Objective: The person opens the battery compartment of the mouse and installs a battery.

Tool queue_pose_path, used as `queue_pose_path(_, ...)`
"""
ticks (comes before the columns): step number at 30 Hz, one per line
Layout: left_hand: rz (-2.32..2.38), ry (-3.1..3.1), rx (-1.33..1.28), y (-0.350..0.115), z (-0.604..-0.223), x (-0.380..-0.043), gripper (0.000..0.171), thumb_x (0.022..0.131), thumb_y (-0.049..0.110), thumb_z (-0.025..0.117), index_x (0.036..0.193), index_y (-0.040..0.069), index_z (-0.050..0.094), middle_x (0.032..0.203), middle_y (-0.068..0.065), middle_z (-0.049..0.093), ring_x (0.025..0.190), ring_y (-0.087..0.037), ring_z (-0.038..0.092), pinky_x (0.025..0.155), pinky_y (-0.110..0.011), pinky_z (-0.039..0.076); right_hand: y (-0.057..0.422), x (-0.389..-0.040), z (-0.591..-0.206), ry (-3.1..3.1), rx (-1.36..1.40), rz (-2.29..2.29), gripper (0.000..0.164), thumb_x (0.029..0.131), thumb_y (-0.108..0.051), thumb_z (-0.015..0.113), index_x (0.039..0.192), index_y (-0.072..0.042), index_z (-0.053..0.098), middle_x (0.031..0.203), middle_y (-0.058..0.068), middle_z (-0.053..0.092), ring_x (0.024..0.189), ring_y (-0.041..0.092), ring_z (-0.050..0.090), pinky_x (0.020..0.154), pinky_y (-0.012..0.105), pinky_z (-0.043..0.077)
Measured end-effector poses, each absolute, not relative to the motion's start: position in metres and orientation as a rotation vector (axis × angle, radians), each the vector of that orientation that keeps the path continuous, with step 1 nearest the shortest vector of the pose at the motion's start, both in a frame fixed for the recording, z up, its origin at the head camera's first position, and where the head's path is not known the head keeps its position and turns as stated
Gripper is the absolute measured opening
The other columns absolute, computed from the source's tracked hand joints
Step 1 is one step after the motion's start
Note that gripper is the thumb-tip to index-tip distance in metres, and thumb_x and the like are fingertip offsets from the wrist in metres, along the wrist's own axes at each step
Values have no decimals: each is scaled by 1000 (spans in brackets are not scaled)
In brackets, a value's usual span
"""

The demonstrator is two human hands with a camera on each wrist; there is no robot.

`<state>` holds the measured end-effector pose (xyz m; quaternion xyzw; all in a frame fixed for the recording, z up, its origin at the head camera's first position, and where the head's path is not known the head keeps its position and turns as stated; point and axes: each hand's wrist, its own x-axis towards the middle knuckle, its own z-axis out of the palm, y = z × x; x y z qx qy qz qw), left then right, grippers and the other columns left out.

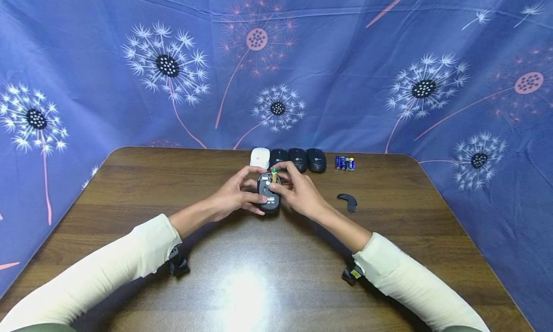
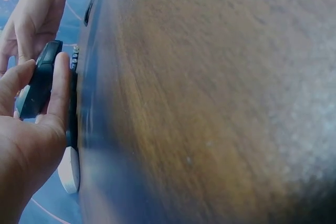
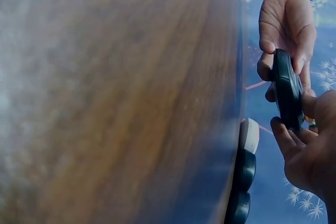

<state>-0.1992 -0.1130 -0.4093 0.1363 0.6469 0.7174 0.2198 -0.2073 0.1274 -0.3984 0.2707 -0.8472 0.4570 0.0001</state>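
A black computer mouse [image 1: 269,202] is held underside up above the table. My left hand [image 1: 235,196] grips it by its left side, thumb lying over the underside. At the mouse's upper end, my right hand [image 1: 301,190] pinches a gold battery with a green end [image 1: 274,176] between thumb and forefinger, over the battery slot. In the left wrist view, the mouse [image 2: 41,85] tilts between the left thumb and fingers. The right wrist view has the mouse [image 3: 286,90] edge-on between both hands; the battery there is mostly hidden.
Behind the hands a white mouse [image 1: 260,158] and several black mice [image 1: 317,160] stand in a row. Several blue batteries [image 1: 343,163] lie to their right. A curved black cover [image 1: 348,202] rests on the wooden table [image 1: 397,217]. A blue patterned cloth [image 1: 337,82] hangs behind.
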Motion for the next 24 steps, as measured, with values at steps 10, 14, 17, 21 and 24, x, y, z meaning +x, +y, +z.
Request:
queue_pose_path(10, 1975, 1808, 403, -115, -411, -198, 81, 98, -16, 71, 166, 11, 38, 128, -22, 67, 100, -30, 80, 89, -59, 74, 130, -206, -401, -2680, 707, 1734, 40, 106, -12, 79, 143, -8, 63, 149, 18, 73, 133, 36, 76, 112, 48, 68)
queue_pose_path(14, 1976, 1820, 400, -118, -411, -199, 81, 98, -16, 71, 166, 12, 38, 130, -24, 67, 101, -31, 81, 89, -58, 74, 130, -204, -395, -2629, 587, 2078, 45, 110, -11, 71, 152, -5, 57, 151, 25, 69, 126, 33, 77, 107, 48, 70)
queue_pose_path(17, 1972, 1824, 406, -119, -411, -200, 82, 98, -17, 71, 167, 12, 39, 131, -24, 66, 100, -32, 81, 89, -59, 74, 130, -204, -391, -2603, 412, 2337, 51, 114, -17, 63, 161, -6, 50, 152, 24, 65, 117, 26, 77, 105, 45, 71)
queue_pose_path(21, 1967, 1823, 417, -119, -411, -199, 84, 97, -18, 71, 168, 10, 36, 132, -26, 66, 100, -33, 81, 89, -60, 74, 129, -207, -388, -2608, 297, 2532, 52, 116, -26, 52, 163, -5, 47, 142, 17, 63, 107, 21, 75, 100, 38, 71)
queue_pose_path(24, 1962, 1820, 420, -118, -410, -199, 84, 97, -18, 71, 168, 11, 37, 133, -26, 66, 101, -34, 81, 89, -60, 74, 127, -208, -388, -2626, 279, 2599, 46, 116, -30, 47, 153, -4, 53, 132, 13, 66, 104, 20, 75, 97, 37, 70)
